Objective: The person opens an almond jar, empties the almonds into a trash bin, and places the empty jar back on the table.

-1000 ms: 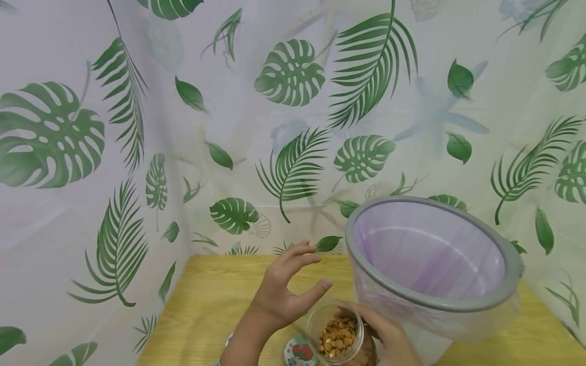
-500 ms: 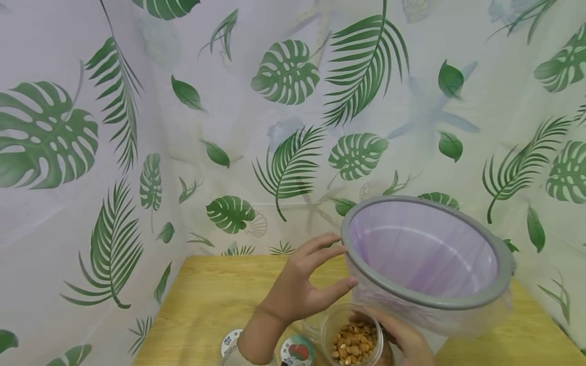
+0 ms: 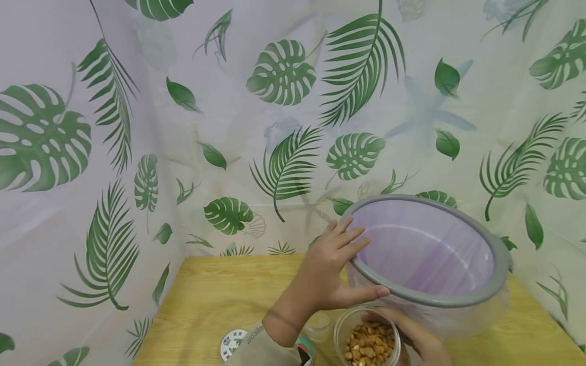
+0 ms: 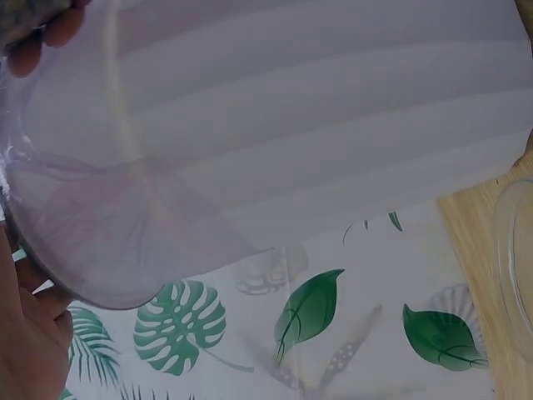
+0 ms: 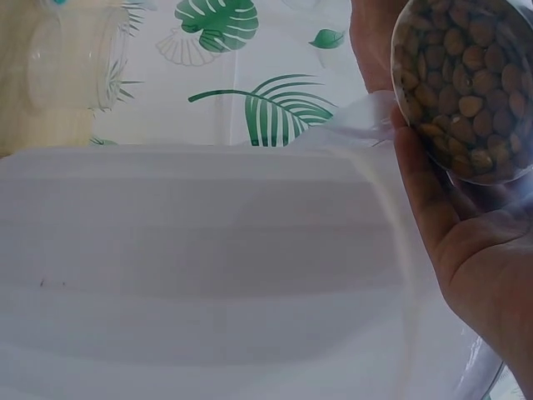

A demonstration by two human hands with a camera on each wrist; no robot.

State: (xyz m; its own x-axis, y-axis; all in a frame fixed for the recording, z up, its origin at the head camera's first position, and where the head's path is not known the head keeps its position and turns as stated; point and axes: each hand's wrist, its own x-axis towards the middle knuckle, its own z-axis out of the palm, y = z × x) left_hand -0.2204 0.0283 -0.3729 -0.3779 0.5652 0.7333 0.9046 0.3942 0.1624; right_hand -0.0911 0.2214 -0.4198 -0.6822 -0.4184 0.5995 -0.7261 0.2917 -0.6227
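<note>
My left hand point(image 3: 327, 272) is at the left side of the grey rim of a trash can point(image 3: 428, 300), its fingers spread and mostly straight over the rim. Its thumb lies along the rim's near side. The trash can is white with a purplish bag lining it, and tilts with its mouth toward me. With my right hand point(image 5: 491, 267) I grip a clear jar point(image 3: 341, 330) of almonds point(image 3: 371, 343) below the bin's rim. The jar's mouth is uncovered in the head view; the right wrist view shows almonds through its base.
On the wooden table point(image 3: 206, 290), a round printed lid point(image 3: 232, 344) lies left of my sleeve. A second lid point(image 3: 305, 349), green and red, is partly hidden by the sleeve. Another clear jar point(image 3: 319, 325) stands behind it. A leaf-patterned sheet point(image 3: 229, 127) walls the table.
My left hand has moved right, from beside the jar to the trash can's rim. The jar of almonds in my right hand has shifted slightly right. The trash can keeps its place.
</note>
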